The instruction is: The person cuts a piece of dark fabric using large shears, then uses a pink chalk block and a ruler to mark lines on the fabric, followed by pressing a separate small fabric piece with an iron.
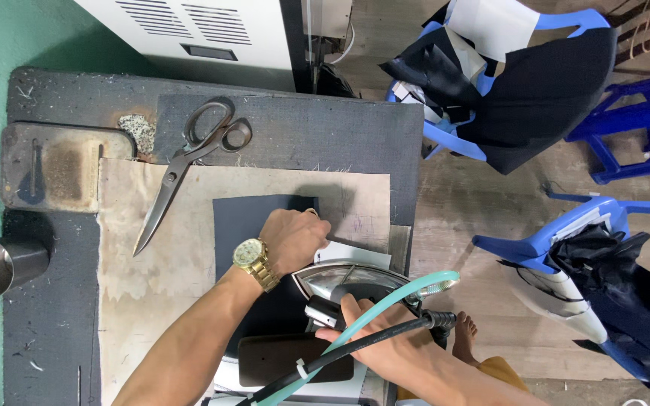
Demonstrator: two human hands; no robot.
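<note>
Pressing dark fabric piece (246, 218) with our steam iron (355, 282).
Right hand (374, 342) grips iron; left hand (295, 239) fisted on fabric, pressing barely begun.

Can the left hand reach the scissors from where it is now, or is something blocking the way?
Probably yes. The left hand rests on the dark cloth, and only flat beige cloth lies between it and the scissors. Nothing stands in between.

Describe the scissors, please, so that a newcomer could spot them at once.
Start at the dark padded table. On its far side, left of the left hand, the scissors lie across the beige cloth's top edge. They alone are long, grey metal with looped handles.
</note>
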